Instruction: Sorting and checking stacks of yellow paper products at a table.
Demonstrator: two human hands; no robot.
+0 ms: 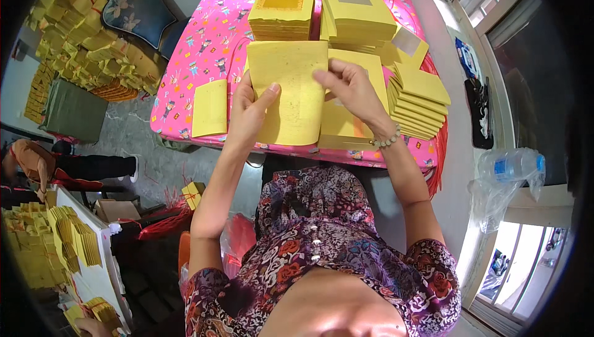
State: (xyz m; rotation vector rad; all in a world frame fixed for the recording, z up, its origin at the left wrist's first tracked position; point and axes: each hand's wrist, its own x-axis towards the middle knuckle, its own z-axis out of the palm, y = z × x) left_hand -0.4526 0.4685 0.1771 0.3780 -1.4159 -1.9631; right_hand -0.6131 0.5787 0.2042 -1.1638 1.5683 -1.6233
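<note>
Between my two hands is a folded sheet of yellow paper [289, 99], held up over the near edge of the table. My left hand [250, 105] grips its left side, thumb on the front face and fingers behind. On the right edge, my right hand [352, 88] pinches the paper near its upper corner; its fingertips are partly hidden. Behind the sheet stand a stack of yellow paper with a gold square [281, 24] and a stack with a silver square [356, 24]. Another yellow pile [346, 123] lies beside the held sheet, and a folded yellow piece [210, 108] rests at the left.
A pink patterned cloth [176, 99] covers the table. Fanned yellow folded papers [421, 105] and red strings [440, 151] are at its right edge. A plastic bottle in a clear bag [516, 167] hangs by the window. Heaped yellow bundles [86, 27] and another person [37, 164] are at left.
</note>
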